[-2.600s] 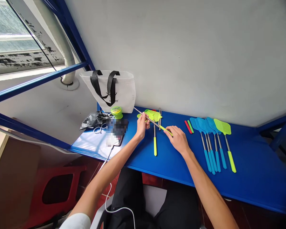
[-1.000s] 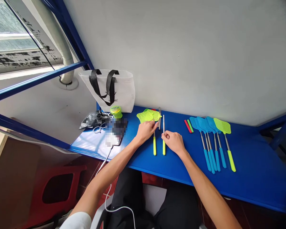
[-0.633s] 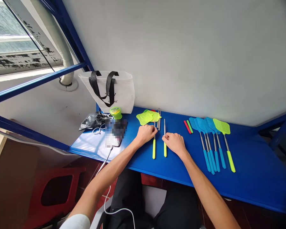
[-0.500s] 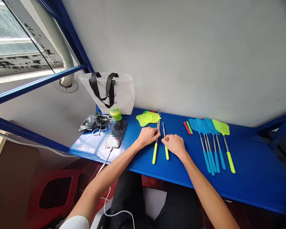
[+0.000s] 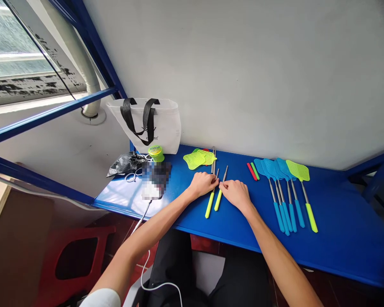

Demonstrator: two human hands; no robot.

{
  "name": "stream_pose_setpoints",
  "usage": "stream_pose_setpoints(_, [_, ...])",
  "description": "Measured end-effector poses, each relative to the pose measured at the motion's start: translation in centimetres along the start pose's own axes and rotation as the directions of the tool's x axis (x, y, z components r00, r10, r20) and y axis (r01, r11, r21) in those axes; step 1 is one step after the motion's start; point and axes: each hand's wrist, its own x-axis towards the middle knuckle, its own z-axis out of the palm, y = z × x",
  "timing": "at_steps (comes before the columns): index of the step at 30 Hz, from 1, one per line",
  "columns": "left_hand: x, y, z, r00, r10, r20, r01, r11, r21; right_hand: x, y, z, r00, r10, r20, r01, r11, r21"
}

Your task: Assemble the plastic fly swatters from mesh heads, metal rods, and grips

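Note:
Two lime-gripped metal fly swatter handles lie slanted on the blue table, side by side. My left hand pinches the steel shaft of the left handle, just above its grip. My right hand has its fingertips on the shaft of the other handle, whose bare tip sticks out beyond them. The two hands nearly touch. Behind them lie lime mesh swatter heads and upright-looking steel rods.
Right of my hands lie red and green short grips and a row of blue swatters with one lime swatter. To the left are a blurred phone with a white cable, scissors, a black bag, a green spool and a white tote.
The two handles, parallel and upright a moment ago, now lean with tips to the right. My hands have moved closer together. The swatter heads stay on the table.

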Motion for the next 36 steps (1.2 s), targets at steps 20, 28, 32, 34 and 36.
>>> stream_pose_setpoints(20, [4.0,-3.5,-0.4,0.979,-0.064,-0.193,0.052,0.996,-0.071,2.4,3.6,1.2,0.980,0.008,-0.199,0.016,0.993,0.118])
stream_pose_setpoints(28, [3.4,-3.6,-0.2,0.995,-0.008,-0.097,0.003,0.999,-0.049,4.2,3.2,0.9,0.994,0.030,-0.103,-0.032,0.999,-0.022])
stream_pose_setpoints(32, [3.1,-3.5,-0.6,0.996,0.008,-0.091,-0.015,0.997,-0.080,4.8,3.2,1.0,0.992,0.015,-0.126,-0.024,0.997,-0.073])
stream_pose_setpoints(34, [3.1,-3.4,-0.8,0.997,0.007,-0.082,-0.014,0.996,-0.085,4.7,3.5,1.2,0.991,0.007,-0.135,-0.013,0.999,-0.045])
stream_pose_setpoints(36, [3.1,-3.4,-0.9,0.998,0.004,-0.070,-0.010,0.996,-0.085,4.5,3.9,1.3,0.992,-0.014,-0.124,0.013,1.000,-0.008])
